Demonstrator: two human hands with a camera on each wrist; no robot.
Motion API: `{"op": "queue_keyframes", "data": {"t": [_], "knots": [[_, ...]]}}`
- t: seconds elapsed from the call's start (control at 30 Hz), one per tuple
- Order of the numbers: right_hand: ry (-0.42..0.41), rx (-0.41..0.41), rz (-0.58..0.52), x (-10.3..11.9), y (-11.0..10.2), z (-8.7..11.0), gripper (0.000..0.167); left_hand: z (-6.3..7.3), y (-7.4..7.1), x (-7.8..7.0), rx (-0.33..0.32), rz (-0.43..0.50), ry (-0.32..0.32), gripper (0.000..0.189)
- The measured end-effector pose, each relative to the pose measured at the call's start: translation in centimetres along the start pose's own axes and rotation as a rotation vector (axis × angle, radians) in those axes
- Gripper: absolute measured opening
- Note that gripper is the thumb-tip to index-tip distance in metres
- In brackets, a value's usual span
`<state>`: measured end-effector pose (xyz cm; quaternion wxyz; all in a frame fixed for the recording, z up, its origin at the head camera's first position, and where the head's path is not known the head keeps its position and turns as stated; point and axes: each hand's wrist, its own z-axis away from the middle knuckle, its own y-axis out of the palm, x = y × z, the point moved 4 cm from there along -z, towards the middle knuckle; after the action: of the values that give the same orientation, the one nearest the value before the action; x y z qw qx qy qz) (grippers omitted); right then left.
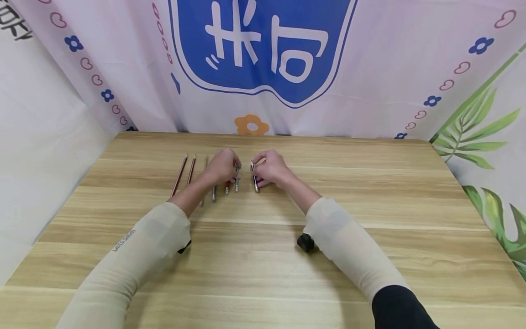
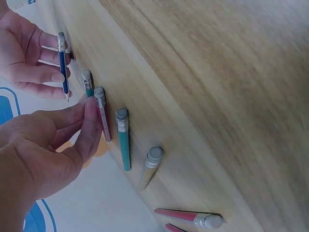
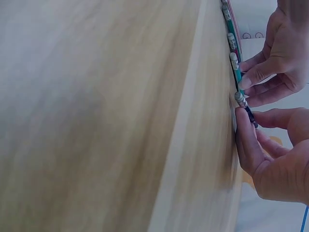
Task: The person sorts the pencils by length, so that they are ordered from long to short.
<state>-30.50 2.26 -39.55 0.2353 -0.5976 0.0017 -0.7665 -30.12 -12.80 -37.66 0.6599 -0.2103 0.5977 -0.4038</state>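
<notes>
My left hand (image 1: 223, 167) pinches a short green pencil (image 3: 236, 72) with a pale eraser, at the right end of a row of pencils. To its right, my right hand (image 1: 271, 170) holds a short dark blue pencil (image 2: 63, 67) between thumb and fingers, eraser end toward me. Left of the green pencil lie a red pencil (image 2: 103, 116), a teal pencil (image 2: 123, 145), a tan pencil (image 2: 149, 169) and two longer red pencils, one of them a red pencil (image 1: 179, 176) at the far left. My left hand and forearm partly cover the row in the head view.
The pencils lie on a wood-grain table (image 1: 255, 260). A printed curtain (image 1: 390, 68) with a blue emblem hangs behind the far edge. Black devices sit under both wrists, one being the right wrist camera (image 1: 305, 242).
</notes>
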Motion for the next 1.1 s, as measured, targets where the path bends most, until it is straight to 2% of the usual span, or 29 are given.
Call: {"op": "queue_keyframes", "data": {"t": [0.33, 0.8, 1.1], "knots": [[-0.036, -0.038, 0.057, 0.2, 0.5, -0.4, 0.031, -0.2, -0.1, -0.1, 0.015, 0.015, -0.006, 0.033], [-0.009, -0.105, 0.138, 0.8, 1.4, -1.0, 0.025, -0.4, 0.0, 0.1, 0.008, 0.007, 0.012, 0.031], [0.003, -0.118, 0.131, 0.7, 1.5, -1.1, 0.021, -0.4, 0.1, 0.2, 0.023, 0.016, 0.008, 0.032]]}}
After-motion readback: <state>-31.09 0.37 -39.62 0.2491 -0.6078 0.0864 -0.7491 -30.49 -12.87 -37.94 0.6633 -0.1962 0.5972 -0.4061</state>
